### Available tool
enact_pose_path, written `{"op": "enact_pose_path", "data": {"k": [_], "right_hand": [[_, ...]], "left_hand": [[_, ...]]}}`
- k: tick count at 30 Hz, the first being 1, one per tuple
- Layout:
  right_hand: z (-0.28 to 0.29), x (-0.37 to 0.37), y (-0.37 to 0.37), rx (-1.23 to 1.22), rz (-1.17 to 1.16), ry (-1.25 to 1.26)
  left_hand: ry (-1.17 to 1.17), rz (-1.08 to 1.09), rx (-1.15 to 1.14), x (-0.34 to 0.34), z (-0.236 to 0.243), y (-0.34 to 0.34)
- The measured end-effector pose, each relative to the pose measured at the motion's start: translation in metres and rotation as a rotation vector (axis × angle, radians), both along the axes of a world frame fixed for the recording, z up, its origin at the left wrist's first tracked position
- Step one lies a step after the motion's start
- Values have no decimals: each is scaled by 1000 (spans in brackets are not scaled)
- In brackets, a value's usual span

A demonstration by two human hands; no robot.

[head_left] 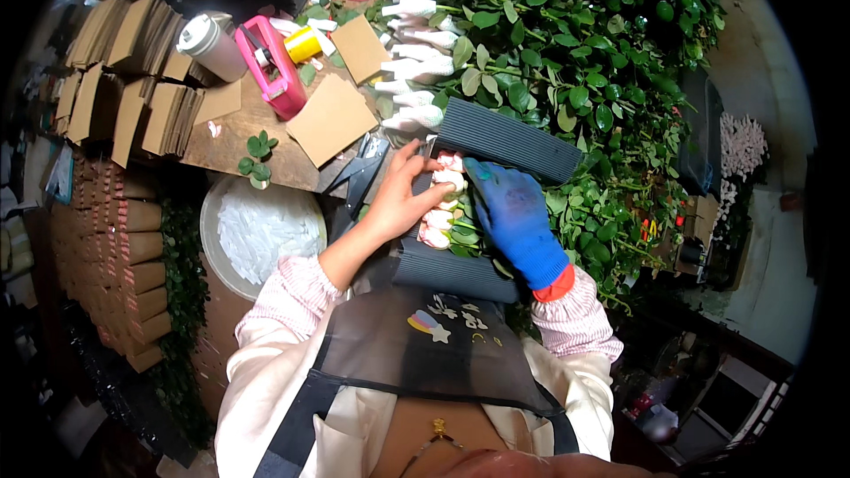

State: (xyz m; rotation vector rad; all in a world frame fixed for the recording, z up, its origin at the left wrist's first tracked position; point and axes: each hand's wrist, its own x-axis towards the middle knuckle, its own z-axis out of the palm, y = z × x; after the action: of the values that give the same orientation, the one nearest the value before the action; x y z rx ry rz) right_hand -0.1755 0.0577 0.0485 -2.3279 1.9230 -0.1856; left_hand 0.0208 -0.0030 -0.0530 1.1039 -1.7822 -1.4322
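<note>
Pale pink roses lie in a column in front of me, heads to the left and green stems to the right. My left hand is bare; its thumb and fingers close around the upper rose heads. My right hand, in a blue knitted glove, curls over the stems just right of the same heads, its fingertips partly hidden. Dark grey corrugated wrapping stands beyond the roses, and a matching corrugated fold is on the near side.
Black scissors and cardboard pieces lie left of my hands. A tub of white strips stands nearer. Pink tape dispenser, white jar and cardboard stacks are farther left. White-wrapped bunches with leafy stems fill the far side.
</note>
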Motion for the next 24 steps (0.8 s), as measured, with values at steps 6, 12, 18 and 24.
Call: {"op": "enact_pose_path", "data": {"k": [6, 12, 18, 24], "right_hand": [[34, 0, 35, -163, -204, -380], [-27, 8, 40, -514, -82, -348], [-2, 6, 68, -276, -196, -715], [23, 11, 62, 161, -320, -1195]], "left_hand": [[-630, 207, -653, 64, -4, -57], [-909, 93, -787, 117, -58, -96], [-350, 244, -615, 100, 0, -96], [97, -119, -93, 40, 65, 24]]}}
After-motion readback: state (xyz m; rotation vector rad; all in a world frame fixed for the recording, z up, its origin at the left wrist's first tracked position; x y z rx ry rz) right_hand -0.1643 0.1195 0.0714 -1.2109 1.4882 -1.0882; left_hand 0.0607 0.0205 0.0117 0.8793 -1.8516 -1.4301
